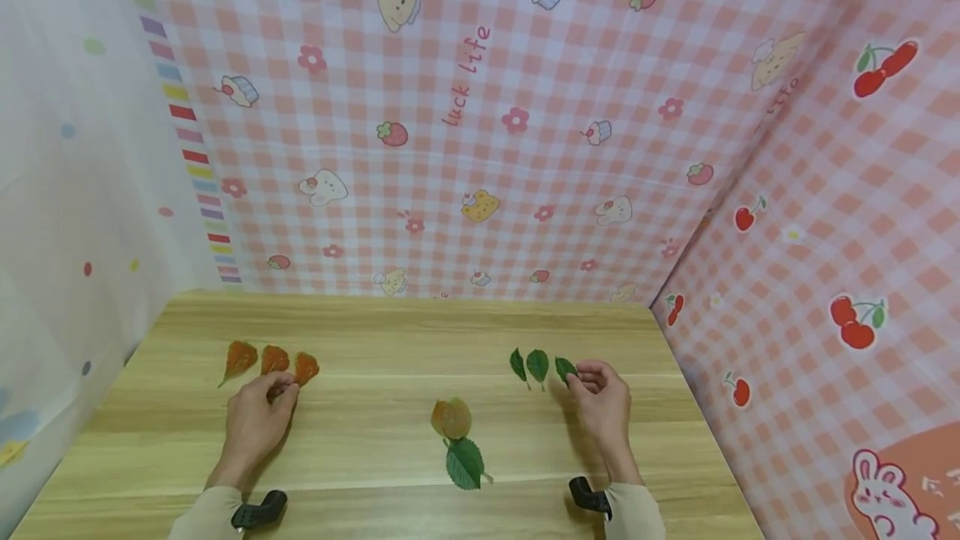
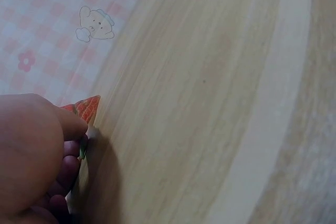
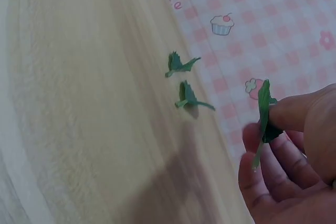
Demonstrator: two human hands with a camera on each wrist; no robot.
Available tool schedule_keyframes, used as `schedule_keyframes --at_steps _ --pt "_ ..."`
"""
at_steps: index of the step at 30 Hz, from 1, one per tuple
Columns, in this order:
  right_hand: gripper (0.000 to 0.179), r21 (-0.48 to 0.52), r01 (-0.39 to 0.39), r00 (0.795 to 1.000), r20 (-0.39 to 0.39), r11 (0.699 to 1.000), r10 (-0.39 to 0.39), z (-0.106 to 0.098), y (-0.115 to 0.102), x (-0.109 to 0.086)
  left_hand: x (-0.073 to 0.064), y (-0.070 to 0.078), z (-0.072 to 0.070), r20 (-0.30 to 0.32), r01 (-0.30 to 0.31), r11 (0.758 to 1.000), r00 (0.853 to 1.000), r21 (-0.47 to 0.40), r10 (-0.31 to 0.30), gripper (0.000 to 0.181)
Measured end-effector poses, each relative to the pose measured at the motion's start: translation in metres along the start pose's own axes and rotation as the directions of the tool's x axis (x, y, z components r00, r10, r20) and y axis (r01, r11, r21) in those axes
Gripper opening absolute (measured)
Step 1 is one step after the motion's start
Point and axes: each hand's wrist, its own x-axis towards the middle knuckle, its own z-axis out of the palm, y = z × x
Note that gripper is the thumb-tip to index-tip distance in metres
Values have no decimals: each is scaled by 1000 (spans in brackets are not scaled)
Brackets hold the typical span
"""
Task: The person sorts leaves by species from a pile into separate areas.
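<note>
My left hand (image 1: 258, 415) is at the left of the table, its thumb and fingertips pinching the stem end of an orange fan-shaped leaf (image 1: 306, 368). In the left wrist view the orange leaf (image 2: 88, 109) shows past the hand, with a bit of green stem under the fingertips. Two similar orange leaves, one at the far left (image 1: 241, 359) and one between (image 1: 275, 358), lie beside it. At the right, my right hand (image 1: 606, 407) pinches a green serrated leaf (image 3: 263, 111) between thumb and fingers. Two more green leaves (image 1: 537, 365) lie to its left.
Nearer the table's front, midway between the hands, lie a yellowish-orange round leaf (image 1: 452, 418) and a larger green leaf (image 1: 465, 464) just below it. A pink checked cloth wall (image 1: 465, 257) rises behind the wooden table (image 1: 360, 457), and another stands at the right.
</note>
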Motion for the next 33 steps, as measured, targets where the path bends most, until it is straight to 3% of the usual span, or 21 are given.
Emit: schedule_keyframes --at_steps 14,21,25,33 --pt "9 -139 110 990 -72 984 -121 2 10 1 0 -3 2 -7 -7 1000 1000 6 7 6" --pt "6 -199 137 988 -49 970 -149 -1 13 4 -1 -3 3 -19 -19 1000 1000 5 20 7" --pt "13 -232 155 985 -37 960 -168 -1 15 4 -1 -2 2 -19 -26 1000 999 4 26 8" --pt "27 -264 202 979 66 943 -191 1 22 5 -1 -2 2 -13 -16 1000 1000 6 16 7"
